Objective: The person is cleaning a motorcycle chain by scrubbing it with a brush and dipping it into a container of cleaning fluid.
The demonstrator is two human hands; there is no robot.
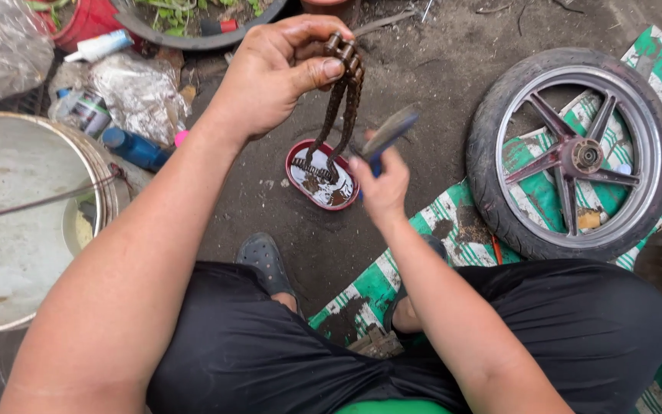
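Left hand (270, 77) pinches the rusty chain (339, 107) at top, fingers closed on it; the chain hangs doubled, long axis near vertical, lower end coiled in the red oval dish (296, 180). Right hand (383, 188) is fisted round a blurred blue-handled brush (387, 134), bristles hard to make out. Wheel (576, 153) lies flat on the green striped mat (657, 65), which is cut off at the right edge.

Motion-blurred brush (389, 132) above right hand (383, 188); metal basin (17, 222) cut by left edge; chain (339, 115) top hidden under fingers (323, 70).
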